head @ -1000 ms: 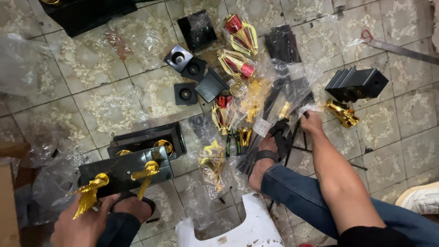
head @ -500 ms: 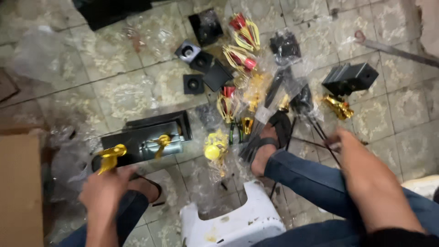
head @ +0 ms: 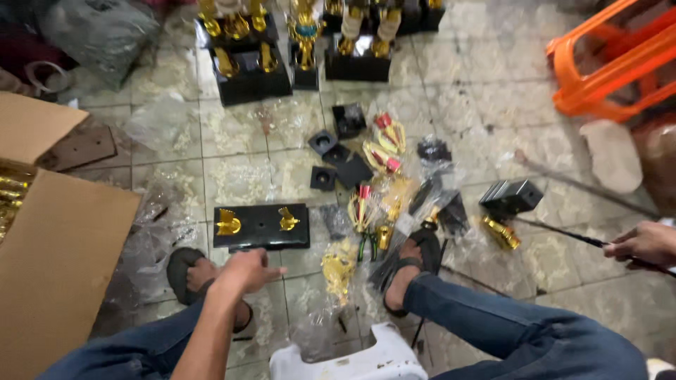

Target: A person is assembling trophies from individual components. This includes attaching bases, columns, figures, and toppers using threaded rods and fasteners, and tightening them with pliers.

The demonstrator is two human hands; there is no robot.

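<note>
Left hand, lower centre-left of frame: empty, fingers loosely apart, hovering just below the black base at frame centre-left. Base lies flat on the tile floor; count on it: two gold eagle figures, one toward each end.

Right hand, right edge: fingers clamped together on one thin dark rod that runs left across the tiles.

Small black square blocks, centre: four counted. Plastic-wrapped red-and-gold trophy parts: several, exact count cannot be told. Assembled trophies, top edge: at least three.

Edges: cardboard box fills the left side; orange plastic frame upper right. Open tile lies between centre clutter and orange frame.
</note>
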